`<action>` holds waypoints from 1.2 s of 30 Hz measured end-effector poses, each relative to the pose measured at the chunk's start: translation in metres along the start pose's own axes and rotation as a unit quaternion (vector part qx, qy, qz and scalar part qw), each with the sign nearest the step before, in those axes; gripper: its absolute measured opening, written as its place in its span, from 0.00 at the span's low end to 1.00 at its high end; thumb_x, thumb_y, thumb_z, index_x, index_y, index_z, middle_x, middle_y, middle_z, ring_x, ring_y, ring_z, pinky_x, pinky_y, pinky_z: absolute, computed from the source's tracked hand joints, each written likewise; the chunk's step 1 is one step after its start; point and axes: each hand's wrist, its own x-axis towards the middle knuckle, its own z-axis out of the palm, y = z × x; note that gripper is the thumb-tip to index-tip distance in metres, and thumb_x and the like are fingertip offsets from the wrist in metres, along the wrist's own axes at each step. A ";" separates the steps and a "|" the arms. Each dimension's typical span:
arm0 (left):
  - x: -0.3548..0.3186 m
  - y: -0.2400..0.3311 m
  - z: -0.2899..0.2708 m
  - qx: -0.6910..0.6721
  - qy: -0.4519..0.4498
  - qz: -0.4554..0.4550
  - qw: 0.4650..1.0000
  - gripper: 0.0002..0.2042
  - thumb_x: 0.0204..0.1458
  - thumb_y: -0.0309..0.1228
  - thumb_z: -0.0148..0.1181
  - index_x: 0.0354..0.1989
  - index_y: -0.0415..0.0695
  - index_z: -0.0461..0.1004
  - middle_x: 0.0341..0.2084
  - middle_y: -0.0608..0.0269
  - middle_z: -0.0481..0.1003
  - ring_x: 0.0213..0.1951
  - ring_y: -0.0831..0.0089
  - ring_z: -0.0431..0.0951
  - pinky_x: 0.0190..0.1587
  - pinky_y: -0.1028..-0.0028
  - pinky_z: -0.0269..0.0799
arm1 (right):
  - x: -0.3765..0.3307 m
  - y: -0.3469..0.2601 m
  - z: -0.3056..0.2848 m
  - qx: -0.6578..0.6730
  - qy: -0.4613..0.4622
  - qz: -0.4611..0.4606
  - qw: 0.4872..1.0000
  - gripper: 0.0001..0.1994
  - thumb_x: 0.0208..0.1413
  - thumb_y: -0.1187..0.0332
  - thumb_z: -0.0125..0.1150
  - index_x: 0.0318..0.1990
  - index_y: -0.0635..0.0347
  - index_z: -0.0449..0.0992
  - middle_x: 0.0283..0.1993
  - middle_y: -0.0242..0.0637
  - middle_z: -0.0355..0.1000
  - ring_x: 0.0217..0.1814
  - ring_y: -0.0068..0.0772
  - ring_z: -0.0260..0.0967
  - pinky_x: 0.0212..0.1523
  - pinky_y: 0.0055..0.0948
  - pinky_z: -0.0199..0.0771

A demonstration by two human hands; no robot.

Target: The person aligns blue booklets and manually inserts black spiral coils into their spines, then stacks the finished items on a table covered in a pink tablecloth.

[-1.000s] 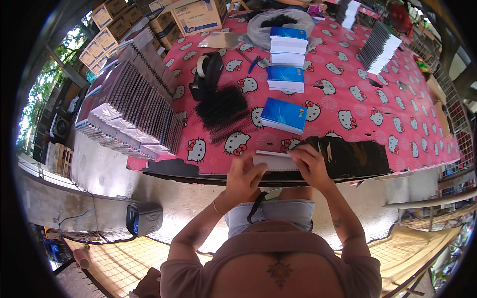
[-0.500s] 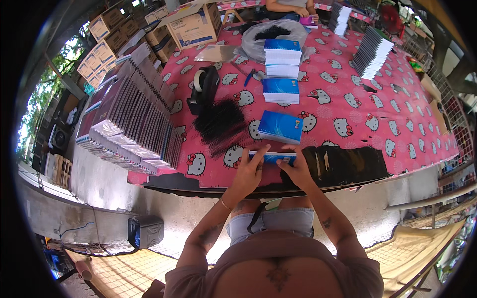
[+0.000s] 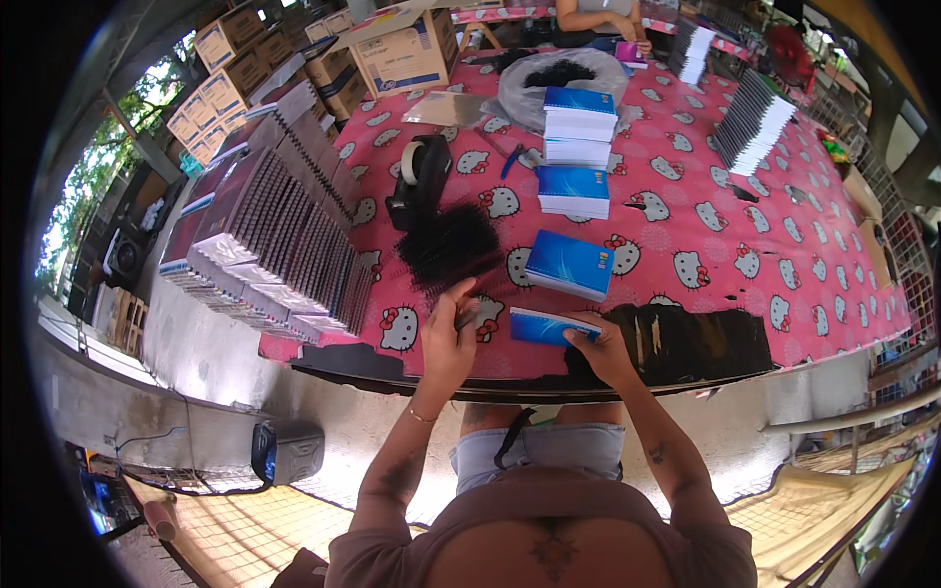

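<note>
My right hand grips a thin blue-covered notebook by its right end, thumb on top, just above the table's near edge. To its left, my left hand is raised off the notebook with its fingers apart and no object visible in it. That hand is just below a loose heap of black spiral binding coils. Beyond the held notebook lies a short stack of blue-covered notebooks. Farther back stand another short stack and a taller pile of the same kind.
Tall stacks of spiral-bound notebooks rise on the left. A black tape dispenser and blue-handled pliers lie beyond the coils. A plastic bag holds more coils. Another stack stands far right; a co-worker sits opposite.
My left hand has let go of the notebook and moved left toward the coil heap. My right hand keeps hold of the notebook, now slightly tilted. The view has shifted a little.
</note>
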 end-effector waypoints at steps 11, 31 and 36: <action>-0.020 0.005 -0.009 0.090 -0.100 0.062 0.989 0.15 0.59 0.27 0.61 0.55 0.44 0.77 0.27 0.56 0.77 0.26 0.67 0.78 0.28 0.74 0.71 | -0.004 0.000 0.002 0.001 -0.014 -0.039 0.999 0.14 0.62 0.75 0.62 0.54 0.63 0.79 0.47 0.34 0.79 0.44 0.18 0.70 0.46 0.21 0.71; 0.013 0.002 -0.008 0.003 -0.149 0.136 0.979 0.08 0.57 0.32 0.64 0.41 0.44 0.80 0.28 0.53 0.77 0.28 0.58 0.79 0.32 0.65 0.73 | -0.007 -0.006 0.002 0.024 -0.034 0.003 0.999 0.12 0.61 0.74 0.63 0.52 0.63 0.79 0.46 0.32 0.78 0.45 0.18 0.70 0.47 0.22 0.71; 0.020 -0.002 -0.019 0.033 -0.270 0.143 0.952 0.15 0.56 0.32 0.64 0.51 0.42 0.76 0.38 0.57 0.72 0.36 0.65 0.77 0.37 0.64 0.72 | -0.011 -0.014 0.009 0.022 -0.045 0.015 0.999 0.12 0.61 0.73 0.64 0.52 0.62 0.80 0.45 0.31 0.78 0.45 0.18 0.71 0.47 0.22 0.71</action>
